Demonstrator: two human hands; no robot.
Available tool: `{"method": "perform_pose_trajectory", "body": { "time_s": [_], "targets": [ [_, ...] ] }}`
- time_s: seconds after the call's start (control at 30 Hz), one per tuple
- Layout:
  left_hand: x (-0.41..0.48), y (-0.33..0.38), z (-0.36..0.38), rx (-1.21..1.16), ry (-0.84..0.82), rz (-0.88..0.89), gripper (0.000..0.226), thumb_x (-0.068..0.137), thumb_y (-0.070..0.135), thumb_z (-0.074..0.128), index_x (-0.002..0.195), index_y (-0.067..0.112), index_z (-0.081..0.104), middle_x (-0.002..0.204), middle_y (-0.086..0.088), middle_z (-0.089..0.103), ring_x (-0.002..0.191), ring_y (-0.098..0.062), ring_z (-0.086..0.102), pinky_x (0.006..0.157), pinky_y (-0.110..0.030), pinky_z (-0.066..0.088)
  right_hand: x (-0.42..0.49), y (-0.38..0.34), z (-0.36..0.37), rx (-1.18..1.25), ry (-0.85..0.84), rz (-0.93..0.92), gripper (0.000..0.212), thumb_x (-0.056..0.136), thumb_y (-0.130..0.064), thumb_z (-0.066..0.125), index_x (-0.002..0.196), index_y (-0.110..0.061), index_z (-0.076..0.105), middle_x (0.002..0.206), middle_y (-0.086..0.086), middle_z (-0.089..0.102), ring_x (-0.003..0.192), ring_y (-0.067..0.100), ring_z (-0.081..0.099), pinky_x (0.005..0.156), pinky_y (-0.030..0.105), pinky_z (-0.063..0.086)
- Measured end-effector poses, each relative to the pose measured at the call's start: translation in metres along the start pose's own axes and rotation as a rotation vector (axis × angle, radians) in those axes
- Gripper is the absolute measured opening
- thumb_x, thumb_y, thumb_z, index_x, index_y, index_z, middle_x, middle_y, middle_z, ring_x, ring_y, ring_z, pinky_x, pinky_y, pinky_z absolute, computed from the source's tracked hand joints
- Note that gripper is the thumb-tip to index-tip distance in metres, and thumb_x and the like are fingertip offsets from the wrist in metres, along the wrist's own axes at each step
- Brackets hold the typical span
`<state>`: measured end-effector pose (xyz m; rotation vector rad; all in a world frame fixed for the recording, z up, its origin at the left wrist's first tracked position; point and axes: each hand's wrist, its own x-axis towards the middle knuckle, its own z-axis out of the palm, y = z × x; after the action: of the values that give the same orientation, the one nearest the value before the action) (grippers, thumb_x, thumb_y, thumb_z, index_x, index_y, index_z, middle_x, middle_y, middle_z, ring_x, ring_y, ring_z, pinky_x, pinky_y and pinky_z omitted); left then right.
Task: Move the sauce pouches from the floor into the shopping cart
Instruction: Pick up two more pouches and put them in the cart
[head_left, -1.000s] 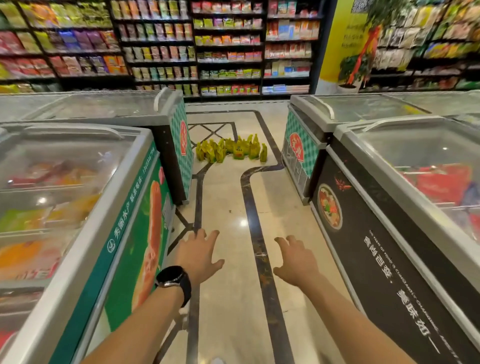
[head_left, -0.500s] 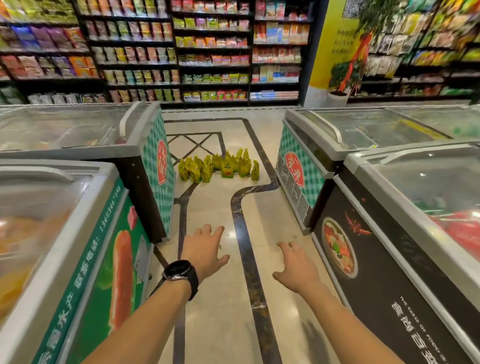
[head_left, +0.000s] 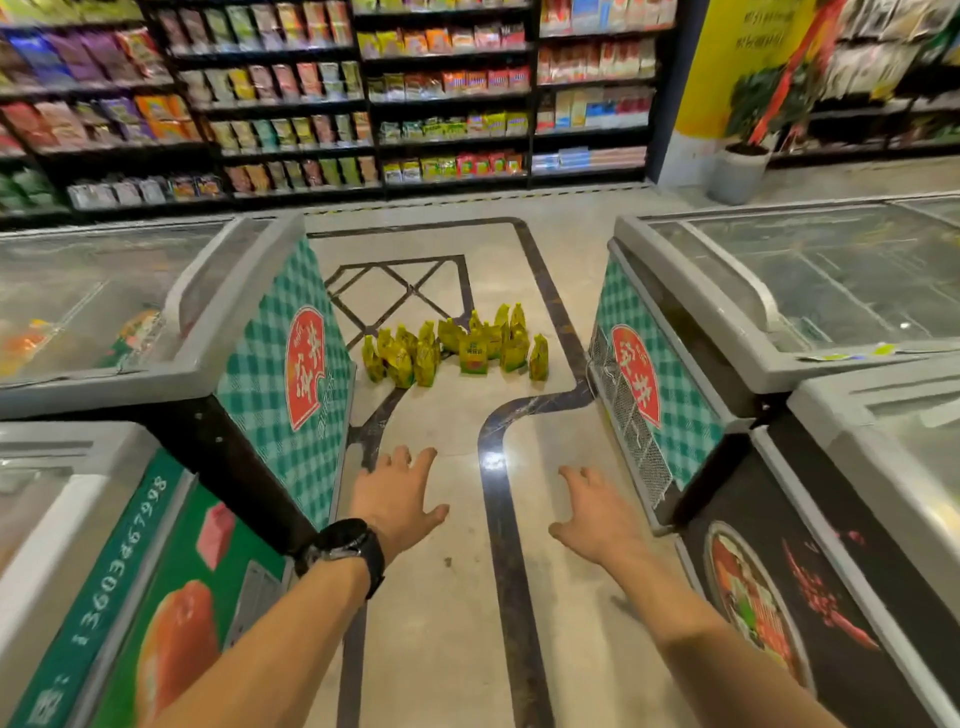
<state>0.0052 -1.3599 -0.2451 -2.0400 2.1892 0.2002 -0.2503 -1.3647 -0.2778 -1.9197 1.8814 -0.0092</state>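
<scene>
Several yellow-green sauce pouches (head_left: 457, 345) stand upright in a loose cluster on the tiled floor ahead, in the aisle between two rows of freezers. My left hand (head_left: 397, 499), with a black watch on its wrist, is stretched forward with fingers spread and holds nothing. My right hand (head_left: 597, 514) is also held out, fingers apart and empty. Both hands hang well short of the pouches, above the floor. No shopping cart is in view.
Chest freezers with glass lids line the aisle: a green-checked one (head_left: 291, 364) and a green printed one (head_left: 130, 571) on the left, a green-checked one (head_left: 654, 384) and a black one (head_left: 779, 597) on the right. Stocked shelves (head_left: 447, 93) stand behind. A potted plant (head_left: 737, 166) sits far right.
The view has moved forward down the aisle, so the pouches and freezers appear nearer and larger. Both hands stay outstretched, open and empty.
</scene>
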Motion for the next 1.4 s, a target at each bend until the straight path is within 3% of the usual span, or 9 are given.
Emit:
{"method": "perform_pose_trajectory", "body": {
  "time_s": [0.3,0.7,1.13,1.4],
  "targets": [
    [0.215,0.006,-0.011,-0.009,-0.062,0.010,0.076,0.089,0.063,0.050,0.151,0.030,0.023,0.142,-0.007,0.044,0.129,-0.030,0.047,0.100,-0.046,0.044,0.193,0.016,-0.058,-0.024,-0.010,0.019,0.082,0.080,-0.043,0.065,0.149,-0.024,0.025,0.148,0.006,0.034,0.133,0.029,0.038,0.105,0.044,0.041],
    [0.501,0.034,-0.045,-0.045,-0.118,0.134,0.076,0.091,0.063,0.050,0.153,0.028,0.024,0.143,-0.008,0.045,0.128,-0.030,0.049,0.097,-0.044,0.044,0.421,0.055,-0.150,-0.007,-0.011,0.200,0.080,0.080,-0.044,0.066,0.147,-0.023,0.027,0.151,0.005,0.033,0.135,0.027,0.038,0.105,0.043,0.042],
    [0.763,0.014,-0.031,-0.097,-0.305,-0.067,0.076,0.089,0.065,0.051,0.151,0.028,0.026,0.140,-0.007,0.049,0.126,-0.030,0.050,0.095,-0.045,0.050,0.726,0.077,-0.164,0.082,-0.276,0.153,0.078,0.082,-0.041,0.066,0.147,-0.019,0.029,0.147,0.009,0.036,0.133,0.030,0.040,0.104,0.040,0.041],
    [0.916,-0.044,0.011,-0.131,-0.428,-0.101,0.074,0.090,0.064,0.050,0.151,0.029,0.026,0.139,-0.006,0.047,0.126,-0.028,0.050,0.094,-0.043,0.047,0.897,0.047,-0.136,0.283,-0.307,0.234,0.080,0.080,-0.037,0.071,0.147,-0.020,0.030,0.139,0.008,0.041,0.127,0.028,0.047,0.101,0.040,0.045]
  ]
}}
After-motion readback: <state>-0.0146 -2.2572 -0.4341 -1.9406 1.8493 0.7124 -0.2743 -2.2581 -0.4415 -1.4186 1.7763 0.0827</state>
